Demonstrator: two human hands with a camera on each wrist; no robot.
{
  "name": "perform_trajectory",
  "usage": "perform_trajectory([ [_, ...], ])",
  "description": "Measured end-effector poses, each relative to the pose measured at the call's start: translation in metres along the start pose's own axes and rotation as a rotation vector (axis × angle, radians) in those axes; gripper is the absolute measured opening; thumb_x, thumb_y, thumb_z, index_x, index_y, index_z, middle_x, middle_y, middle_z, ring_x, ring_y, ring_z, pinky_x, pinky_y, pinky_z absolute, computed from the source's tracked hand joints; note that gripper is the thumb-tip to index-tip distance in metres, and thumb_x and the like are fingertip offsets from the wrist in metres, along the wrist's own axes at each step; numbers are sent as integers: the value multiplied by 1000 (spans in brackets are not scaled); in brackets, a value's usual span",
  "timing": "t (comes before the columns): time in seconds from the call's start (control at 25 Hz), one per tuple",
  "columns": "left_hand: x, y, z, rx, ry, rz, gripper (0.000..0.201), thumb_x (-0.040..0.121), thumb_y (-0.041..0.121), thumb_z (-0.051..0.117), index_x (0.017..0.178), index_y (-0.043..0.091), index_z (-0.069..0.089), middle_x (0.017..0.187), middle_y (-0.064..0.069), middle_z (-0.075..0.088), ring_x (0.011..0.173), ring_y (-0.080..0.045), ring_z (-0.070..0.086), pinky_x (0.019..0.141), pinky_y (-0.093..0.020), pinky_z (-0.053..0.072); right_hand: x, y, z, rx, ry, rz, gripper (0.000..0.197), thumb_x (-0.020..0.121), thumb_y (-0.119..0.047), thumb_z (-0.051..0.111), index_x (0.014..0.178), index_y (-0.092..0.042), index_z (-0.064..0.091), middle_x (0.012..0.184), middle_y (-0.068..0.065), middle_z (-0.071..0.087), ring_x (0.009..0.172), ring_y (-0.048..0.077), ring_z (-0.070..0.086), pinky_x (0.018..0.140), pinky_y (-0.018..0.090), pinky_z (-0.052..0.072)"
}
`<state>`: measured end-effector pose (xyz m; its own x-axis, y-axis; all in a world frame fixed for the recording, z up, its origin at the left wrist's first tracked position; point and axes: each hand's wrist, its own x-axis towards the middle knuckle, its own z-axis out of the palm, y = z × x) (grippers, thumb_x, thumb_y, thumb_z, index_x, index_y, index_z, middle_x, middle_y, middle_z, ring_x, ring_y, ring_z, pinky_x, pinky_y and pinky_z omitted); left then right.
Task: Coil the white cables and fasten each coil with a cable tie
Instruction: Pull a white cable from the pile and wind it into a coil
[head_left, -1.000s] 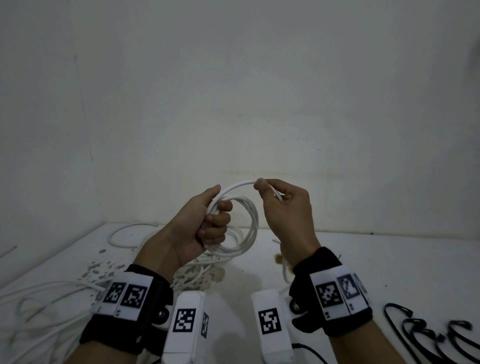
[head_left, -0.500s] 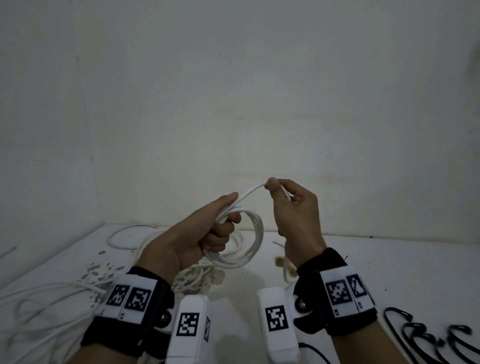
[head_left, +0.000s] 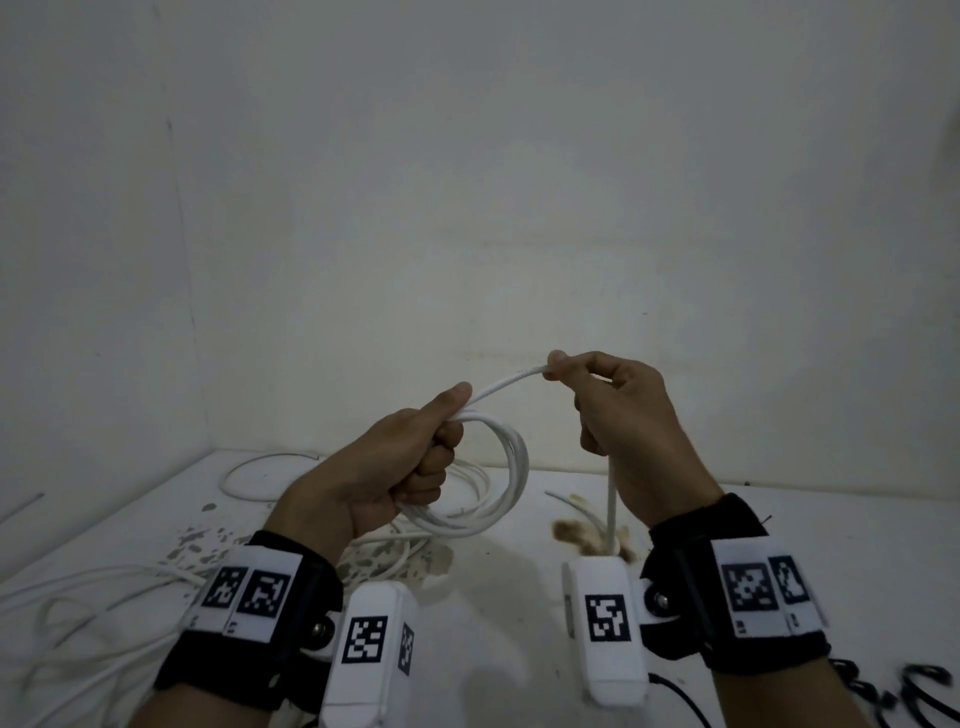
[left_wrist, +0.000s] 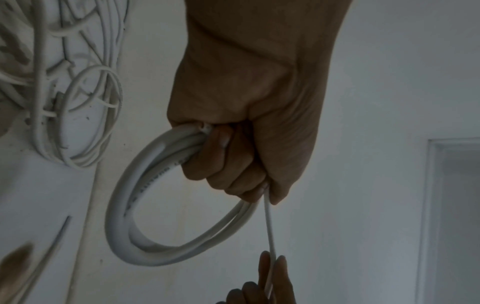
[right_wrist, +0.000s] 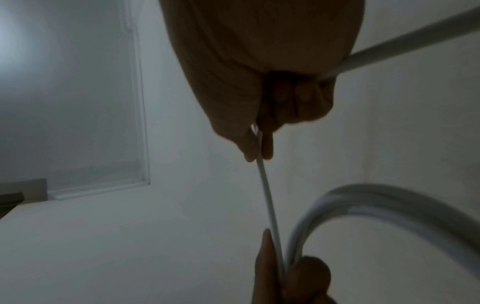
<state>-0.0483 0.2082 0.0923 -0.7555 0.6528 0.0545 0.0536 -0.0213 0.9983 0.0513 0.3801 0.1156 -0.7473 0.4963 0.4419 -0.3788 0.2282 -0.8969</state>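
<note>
Winding the next turn well means keeping the left hand (head_left: 395, 467) clenched firmly round the white coil (head_left: 498, 493) so the turns already made do not spring apart, while the right hand (head_left: 613, 415), which pinches the free run of cable (head_left: 506, 385) between thumb and forefinger, feeds it with light, even tension and lays it beside the other turns, not across them. In the head view the coil hangs in the air above the tabletop (head_left: 779, 571), between the two hands; its ring stands roughly upright, and the free run climbs from the left thumb up and to the right, passes through the right hand and drops straight down toward the tabletop. More loose white cables (head_left: 78, 613) lie at the near left, and dark cable ties (head_left: 924, 691), blurred, lie at the near right; I judge the tie is only needed once the tail is used up. In the left wrist view the left hand (left_wrist: 246, 102) is a closed fist on the bundled coil (left_wrist: 135, 205), whose loop opens away from the palm, and the single strand (left_wrist: 269, 224) runs straight on to the right fingertips (left_wrist: 281, 273). In the right wrist view the right hand (right_wrist: 259, 82) grips the strand (right_wrist: 267, 197), which runs lengthwise away toward the left thumb (right_wrist: 267, 267), with the coil (right_wrist: 350, 201) curving just beside it.
</note>
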Motion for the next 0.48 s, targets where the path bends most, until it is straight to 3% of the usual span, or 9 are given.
perform_trajectory([
  [0.12,1,1,-9,-113,54,10,49,93,52,51,59,23,32,43,7,16,33,-8,12,35,-17,13,-1,-4,-18,18,-328,36,27,101,-4,45,109,-3,71,65,4,54,57,15,43,52,28,40],
  [0.24,3,0,-18,-187,82,29,48,95,49,51,59,23,31,42,8,16,30,-6,12,33,-16,13,-6,-7,-25,-85,-530,21,28,102,-2,47,122,-7,65,94,9,74,73,23,66,68,35,57],
  [0.36,3,2,-20,-249,76,52,48,96,47,48,57,24,31,40,9,16,28,-5,12,34,-13,13,-10,-8,-17,-122,-562,52,20,98,-4,58,116,-6,64,101,14,76,80,34,72,76,42,61],
  [0.48,0,7,-20,-305,63,84,51,98,45,45,53,24,32,37,10,16,27,-5,12,34,-12,13,-14,-3,-1,-176,-471,9,14,84,-4,77,97,-2,72,91,18,71,66,30,68,61,40,61],
])
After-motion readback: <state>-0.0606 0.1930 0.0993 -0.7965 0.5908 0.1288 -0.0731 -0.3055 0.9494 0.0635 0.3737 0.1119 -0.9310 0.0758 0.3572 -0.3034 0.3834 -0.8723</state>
